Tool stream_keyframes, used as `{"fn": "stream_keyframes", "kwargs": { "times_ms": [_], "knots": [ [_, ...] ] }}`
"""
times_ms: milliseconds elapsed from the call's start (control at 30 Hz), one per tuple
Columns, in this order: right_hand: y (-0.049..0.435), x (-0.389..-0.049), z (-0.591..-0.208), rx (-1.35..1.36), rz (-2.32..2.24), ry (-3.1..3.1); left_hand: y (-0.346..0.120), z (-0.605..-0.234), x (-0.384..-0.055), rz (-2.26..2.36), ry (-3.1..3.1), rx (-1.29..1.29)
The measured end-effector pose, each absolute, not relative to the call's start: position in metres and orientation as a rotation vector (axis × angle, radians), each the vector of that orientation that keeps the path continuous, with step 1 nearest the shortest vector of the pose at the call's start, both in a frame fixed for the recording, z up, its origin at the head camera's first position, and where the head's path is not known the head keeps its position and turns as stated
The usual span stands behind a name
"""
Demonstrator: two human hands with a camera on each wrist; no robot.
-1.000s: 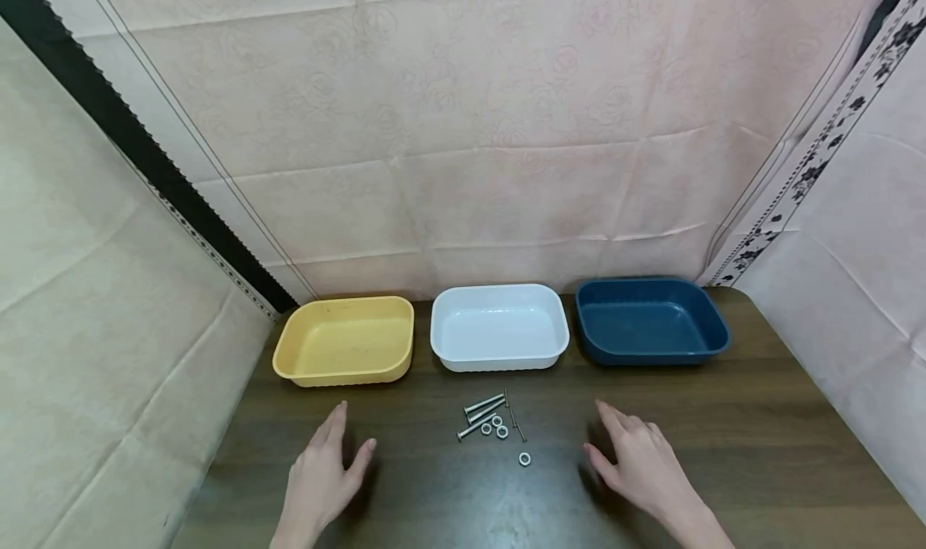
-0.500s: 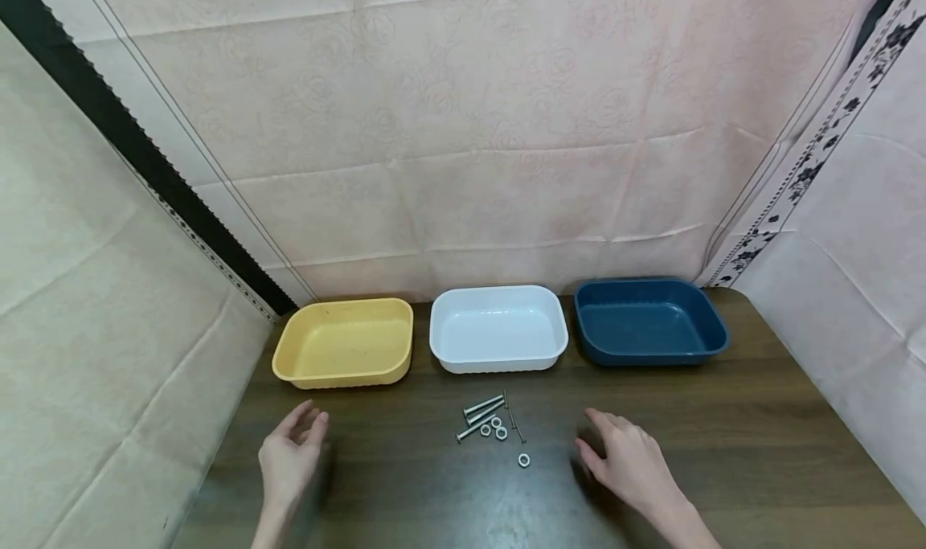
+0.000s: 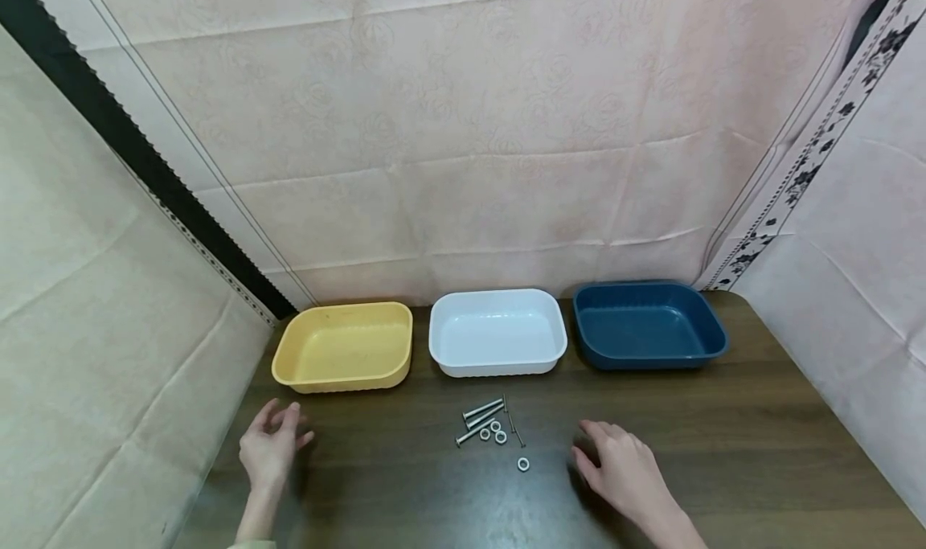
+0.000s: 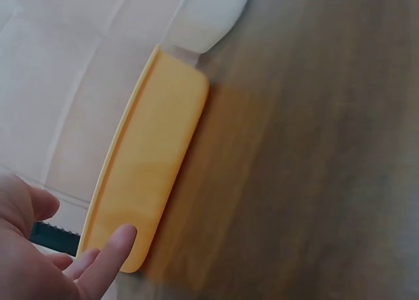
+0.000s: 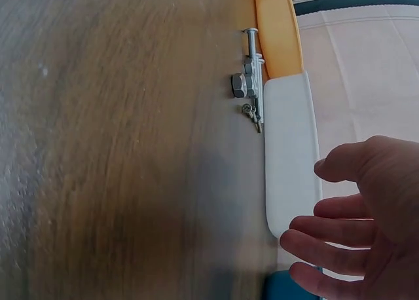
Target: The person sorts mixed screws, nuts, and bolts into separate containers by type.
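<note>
My left hand (image 3: pixel 269 451) hovers in front of the yellow tray (image 3: pixel 342 382), fingers loosely bent around nothing. The left wrist view shows its fingers (image 4: pixel 111 257) before that tray's side. On the right, my right hand (image 3: pixel 624 470) is held over the wooden table with its fingers relaxed and nothing in them. Between the hands lies a small pile of metal bolts (image 3: pixel 476 432), several hex nuts (image 3: pixel 501 437) and thin screws or nails (image 3: pixel 517 431). One nut (image 3: pixel 523 459) sits apart, nearer the front. In the right wrist view, nuts (image 5: pixel 239 86) rest beside the bolts.
A white tray (image 3: pixel 497 369) stands behind the pile, and a dark blue tray (image 3: pixel 647 362) is to its right. All three trays line the back of the brown table (image 3: pixel 419 485). Pale cloth (image 3: pixel 463 131) hangs behind and on both sides.
My left hand has moved left, away from the pile, and turned with its fingers bending. My right hand has shifted slightly left and nearer the front edge. Bolts and nuts lie as before.
</note>
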State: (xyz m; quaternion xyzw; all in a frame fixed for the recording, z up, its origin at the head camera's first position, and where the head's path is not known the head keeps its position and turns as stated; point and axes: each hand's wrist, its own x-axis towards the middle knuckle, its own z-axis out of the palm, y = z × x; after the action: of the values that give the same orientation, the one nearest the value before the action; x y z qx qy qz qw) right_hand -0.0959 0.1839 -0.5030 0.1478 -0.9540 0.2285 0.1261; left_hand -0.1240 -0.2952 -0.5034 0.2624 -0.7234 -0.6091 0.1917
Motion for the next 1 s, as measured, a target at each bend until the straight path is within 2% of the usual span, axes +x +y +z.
{"fn": "stream_keyframes", "kwargs": {
  "times_ms": [300, 1000],
  "knots": [
    [0.181, -0.093, -0.504, 0.443, 0.65, -2.77, -0.315, -0.502, -0.144, -1.877, -1.902, 0.862],
    [0.179, -0.091, -0.504, 0.406, 0.654, -2.806, -0.346, -0.493, -0.187, -1.908, -1.86, 1.058]
  ]
}}
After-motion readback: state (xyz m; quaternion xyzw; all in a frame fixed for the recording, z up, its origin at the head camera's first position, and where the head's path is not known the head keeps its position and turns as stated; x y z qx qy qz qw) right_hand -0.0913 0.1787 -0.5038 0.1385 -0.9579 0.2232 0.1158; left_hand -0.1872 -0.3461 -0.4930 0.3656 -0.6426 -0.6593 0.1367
